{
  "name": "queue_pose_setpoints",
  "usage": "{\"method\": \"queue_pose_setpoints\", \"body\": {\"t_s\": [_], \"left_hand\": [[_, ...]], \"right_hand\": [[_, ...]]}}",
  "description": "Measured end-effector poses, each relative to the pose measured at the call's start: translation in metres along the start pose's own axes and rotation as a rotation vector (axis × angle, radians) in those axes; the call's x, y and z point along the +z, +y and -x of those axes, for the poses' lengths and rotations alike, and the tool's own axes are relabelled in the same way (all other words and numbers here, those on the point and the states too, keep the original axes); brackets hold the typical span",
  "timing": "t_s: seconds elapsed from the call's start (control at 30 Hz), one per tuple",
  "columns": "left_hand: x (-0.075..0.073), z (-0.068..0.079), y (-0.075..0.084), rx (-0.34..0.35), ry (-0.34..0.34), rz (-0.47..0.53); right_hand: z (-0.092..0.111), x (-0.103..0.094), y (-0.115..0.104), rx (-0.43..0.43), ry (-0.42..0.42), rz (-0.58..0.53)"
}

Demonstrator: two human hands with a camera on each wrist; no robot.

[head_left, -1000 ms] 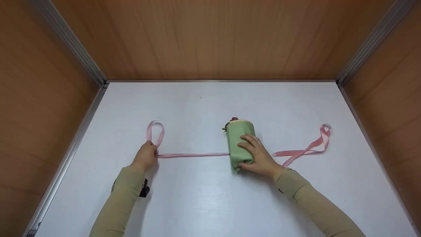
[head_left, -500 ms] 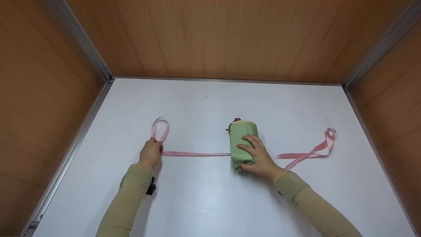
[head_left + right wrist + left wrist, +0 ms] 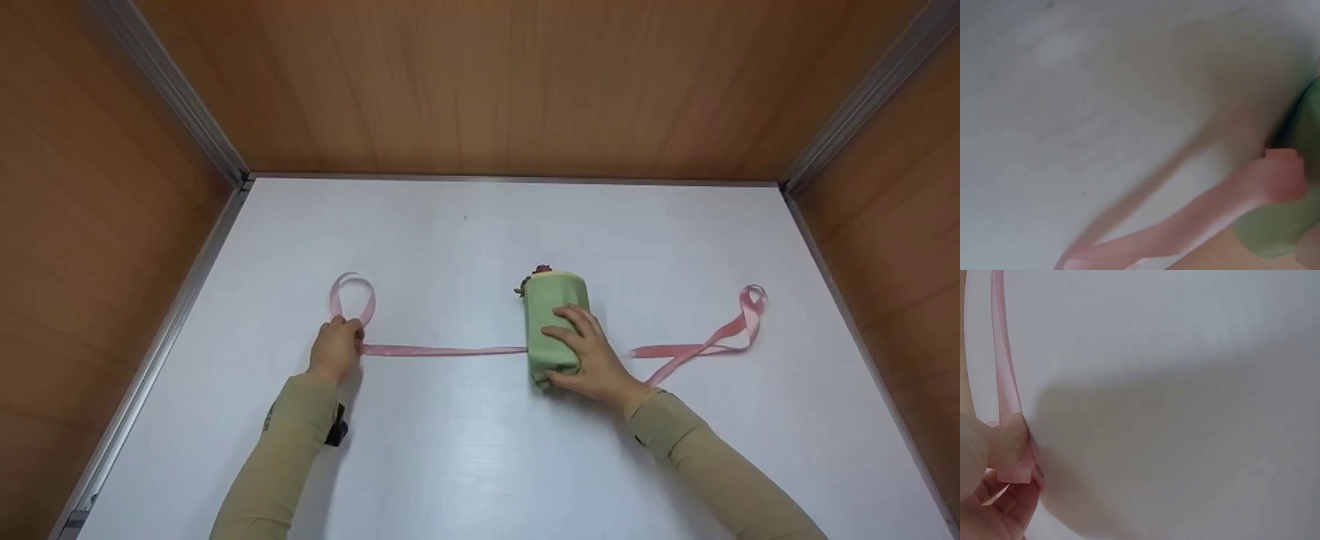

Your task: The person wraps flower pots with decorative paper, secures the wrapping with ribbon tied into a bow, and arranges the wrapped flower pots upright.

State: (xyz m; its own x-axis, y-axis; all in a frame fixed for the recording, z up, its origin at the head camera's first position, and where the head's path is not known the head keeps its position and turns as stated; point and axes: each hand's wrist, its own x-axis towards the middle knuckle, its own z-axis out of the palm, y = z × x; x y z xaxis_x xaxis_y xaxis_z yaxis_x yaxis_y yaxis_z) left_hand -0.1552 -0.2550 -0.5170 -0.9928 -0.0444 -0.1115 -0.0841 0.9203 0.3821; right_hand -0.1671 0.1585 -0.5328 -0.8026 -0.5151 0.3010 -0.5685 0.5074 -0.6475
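Green wrapper [image 3: 541, 311] gripped by curved right fingers [image 3: 568, 340], red flower [image 3: 542, 268] poking out, left fingers [image 3: 1023, 498] pinching pink ribbon [image 3: 442, 351]

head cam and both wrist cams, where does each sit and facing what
Head: on the head, forward-down at bundle and ribbon; left hand, right hand, sleeves show.
Left wrist: on that wrist, facing ribbon; left hand partly shows.
Right wrist: on that wrist, facing ribbon and bundle; right hand barely shows.
Head, right wrist share bundle.
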Motion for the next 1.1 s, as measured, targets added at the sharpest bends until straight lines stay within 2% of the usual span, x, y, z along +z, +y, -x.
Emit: {"method": "queue_pose_setpoints", "body": {"t_s": [0.17, 0.37, 0.5, 0.77, 1.0, 1.1], "left_hand": [[0.002, 0.0, 0.001, -0.023, 0.007, 0.013], [0.005, 0.003, 0.004, -0.045, -0.066, 0.07], [0.004, 0.005, 0.008, -0.035, -0.101, 0.048], [-0.006, 0.004, 0.027, -0.014, -0.239, 0.056], [-0.01, 0.0, 0.048, -0.034, -0.332, 0.23], [-0.008, -0.002, 0.055, -0.047, -0.331, 0.303]], "right_hand": [[0.002, 0.001, 0.001, 0.005, 0.008, 0.03], [0.003, -0.001, 0.0, 0.032, -0.019, 0.006], [0.003, -0.002, 0.0, 0.043, -0.038, 0.004], [0.004, -0.001, 0.002, 0.018, -0.014, 0.008], [0.003, -0.002, 0.003, -0.001, -0.003, 0.005], [0.002, -0.003, 0.002, 0.013, -0.01, 0.002]]}}
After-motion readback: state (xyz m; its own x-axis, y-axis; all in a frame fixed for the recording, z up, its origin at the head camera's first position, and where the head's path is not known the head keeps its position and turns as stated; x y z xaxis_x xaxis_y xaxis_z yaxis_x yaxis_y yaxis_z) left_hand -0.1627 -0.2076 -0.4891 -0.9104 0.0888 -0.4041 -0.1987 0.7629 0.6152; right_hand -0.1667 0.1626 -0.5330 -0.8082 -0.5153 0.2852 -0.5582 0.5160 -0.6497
